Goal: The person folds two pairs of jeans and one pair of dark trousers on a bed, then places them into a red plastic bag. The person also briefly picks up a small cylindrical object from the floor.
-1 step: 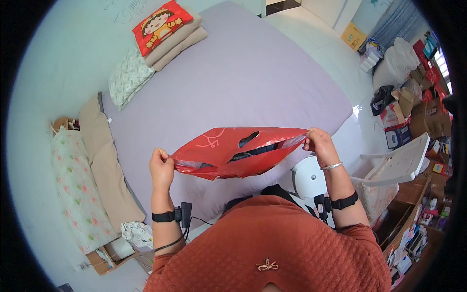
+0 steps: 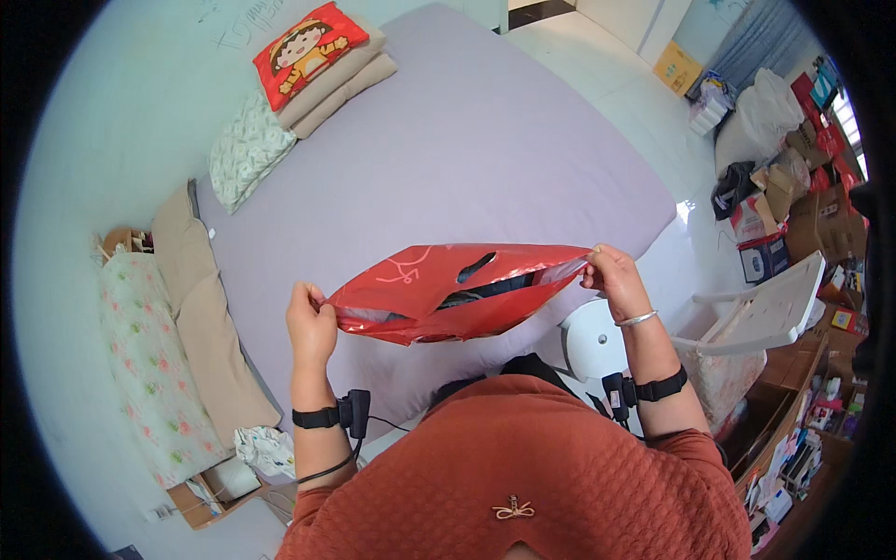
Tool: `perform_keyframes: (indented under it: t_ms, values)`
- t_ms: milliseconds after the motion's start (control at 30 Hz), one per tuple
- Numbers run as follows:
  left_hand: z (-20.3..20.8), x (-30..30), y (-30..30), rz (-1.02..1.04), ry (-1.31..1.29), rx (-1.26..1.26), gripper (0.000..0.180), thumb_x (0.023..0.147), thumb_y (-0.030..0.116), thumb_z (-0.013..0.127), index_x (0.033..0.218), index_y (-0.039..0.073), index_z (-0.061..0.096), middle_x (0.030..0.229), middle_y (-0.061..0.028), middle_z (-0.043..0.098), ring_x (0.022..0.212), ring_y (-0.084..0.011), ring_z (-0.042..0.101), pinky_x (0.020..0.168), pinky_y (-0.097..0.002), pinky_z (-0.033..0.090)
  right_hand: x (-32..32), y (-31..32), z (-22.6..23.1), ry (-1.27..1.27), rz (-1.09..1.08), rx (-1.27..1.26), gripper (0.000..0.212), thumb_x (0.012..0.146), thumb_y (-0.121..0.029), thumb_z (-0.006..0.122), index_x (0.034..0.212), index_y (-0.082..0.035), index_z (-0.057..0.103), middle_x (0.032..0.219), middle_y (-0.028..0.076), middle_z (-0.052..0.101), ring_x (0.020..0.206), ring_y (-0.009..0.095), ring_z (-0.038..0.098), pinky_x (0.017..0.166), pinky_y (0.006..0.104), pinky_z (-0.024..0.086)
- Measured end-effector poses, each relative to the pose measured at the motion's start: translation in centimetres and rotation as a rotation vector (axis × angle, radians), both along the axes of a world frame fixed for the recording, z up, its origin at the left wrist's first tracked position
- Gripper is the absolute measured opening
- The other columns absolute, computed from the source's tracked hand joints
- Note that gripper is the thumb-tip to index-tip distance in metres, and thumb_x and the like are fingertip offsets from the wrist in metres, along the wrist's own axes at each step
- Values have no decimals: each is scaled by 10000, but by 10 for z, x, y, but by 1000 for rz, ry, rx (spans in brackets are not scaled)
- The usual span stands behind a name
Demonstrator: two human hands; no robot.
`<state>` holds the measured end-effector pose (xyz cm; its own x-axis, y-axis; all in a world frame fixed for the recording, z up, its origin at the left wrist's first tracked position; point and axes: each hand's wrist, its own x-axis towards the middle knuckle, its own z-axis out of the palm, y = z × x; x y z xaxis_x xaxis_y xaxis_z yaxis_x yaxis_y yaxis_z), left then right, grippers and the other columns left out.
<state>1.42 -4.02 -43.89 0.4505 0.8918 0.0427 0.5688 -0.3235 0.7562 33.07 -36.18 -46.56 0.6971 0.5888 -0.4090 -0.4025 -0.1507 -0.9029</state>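
Note:
A red plastic bag with a cut-out handle is stretched sideways in front of me, above the near edge of the bed. My left hand pinches its left corner, fingers closed. At the opposite corner, my right hand grips the plastic between thumb and fingers. The bag's mouth gapes towards me, and dark cloth-like contents show inside; what they are I cannot make out. Most of the contents stay hidden behind the red plastic.
The bed has a lilac sheet, with folded bedding and a red cartoon cushion at its far left. A white stool stands by my right forearm. Further right are a white chair, cardboard boxes and a cluttered shelf.

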Motion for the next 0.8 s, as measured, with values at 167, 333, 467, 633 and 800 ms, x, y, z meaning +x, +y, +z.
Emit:
perform_keyframes:
  t_ms: [167,333,467,633,800]
  values:
    - [45,43,-50,-773,87,156,539,715,27,712,1232,83,569,1411,-157,489,1336,-364,422,1103,-463,355,-7,-4,3,-17,18,8,184,928,-124,555,756,-60,564,701,8,565,623,103,539,624,245,471]
    - [46,81,-85,-1081,345,231,859,674,62,805,1447,144,439,1547,-130,353,1435,-386,299,1148,-508,308,-18,-4,2,-6,8,25,188,925,-121,566,745,-65,571,704,4,577,626,94,560,614,240,463]
    - [24,91,-78,-1244,325,241,832,729,-3,740,1471,126,387,1449,-125,468,1371,-381,377,1125,-529,321,-32,-1,3,-14,22,12,182,926,-141,581,760,-66,586,707,0,574,635,94,556,631,243,485]
    - [-5,99,-68,-1296,219,174,620,817,45,690,1392,76,460,1181,-167,604,1165,-367,531,1091,-544,332,-62,-4,-1,-8,-40,4,165,951,-177,599,856,-50,645,749,11,615,681,92,597,656,269,534]
    - [-22,94,-58,-1368,250,191,188,763,38,685,940,25,623,905,-185,630,930,-389,570,911,-492,434,-85,-21,-8,-174,-72,-87,222,929,-179,602,759,-38,580,688,18,623,623,95,622,580,273,508]
